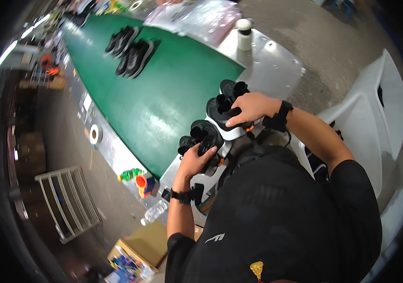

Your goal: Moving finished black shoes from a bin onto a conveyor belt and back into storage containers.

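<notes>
The left hand is closed on one pair of black shoes, which lies just ahead of its fingers. The right hand grips a second pair of black shoes, just to its left, so the two pairs sit side by side between the hands; which way their toes point is hard to make out. Well ahead-left of both hands, two loose pairs of shoes rest on the green worktop, long axes slanting forward and right.

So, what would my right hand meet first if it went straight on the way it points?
The black, white-soled sneaker your right hand touches; past it, likely the green conveyor belt, though depth is unclear.
</notes>
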The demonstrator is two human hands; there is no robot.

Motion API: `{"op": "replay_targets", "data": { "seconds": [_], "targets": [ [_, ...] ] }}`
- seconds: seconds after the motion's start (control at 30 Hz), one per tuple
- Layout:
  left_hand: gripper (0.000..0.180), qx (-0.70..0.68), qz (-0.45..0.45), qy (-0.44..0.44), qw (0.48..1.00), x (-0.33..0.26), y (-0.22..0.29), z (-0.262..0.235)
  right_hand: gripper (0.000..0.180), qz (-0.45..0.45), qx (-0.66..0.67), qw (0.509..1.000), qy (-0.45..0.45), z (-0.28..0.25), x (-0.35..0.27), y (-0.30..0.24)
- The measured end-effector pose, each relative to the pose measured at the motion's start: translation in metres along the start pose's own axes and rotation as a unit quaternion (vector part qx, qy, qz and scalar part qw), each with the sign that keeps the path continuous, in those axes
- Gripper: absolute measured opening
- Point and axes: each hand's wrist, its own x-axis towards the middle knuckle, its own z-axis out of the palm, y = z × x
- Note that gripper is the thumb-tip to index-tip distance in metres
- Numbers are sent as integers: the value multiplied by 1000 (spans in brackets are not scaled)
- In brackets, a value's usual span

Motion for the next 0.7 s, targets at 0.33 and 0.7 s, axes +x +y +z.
{"op": "replay_targets", "data": {
  "seconds": [0.33, 0.7],
  "targets": [
    [45, 106, 121, -225, 961, 28, 95, 80, 75, 152, 92, 958, 224, 72, -202, 90],
    [65, 352, 261, -379, 815, -6, 216, 327, 77, 429, 207, 804, 356, 257, -510, 139]
  ]
}}
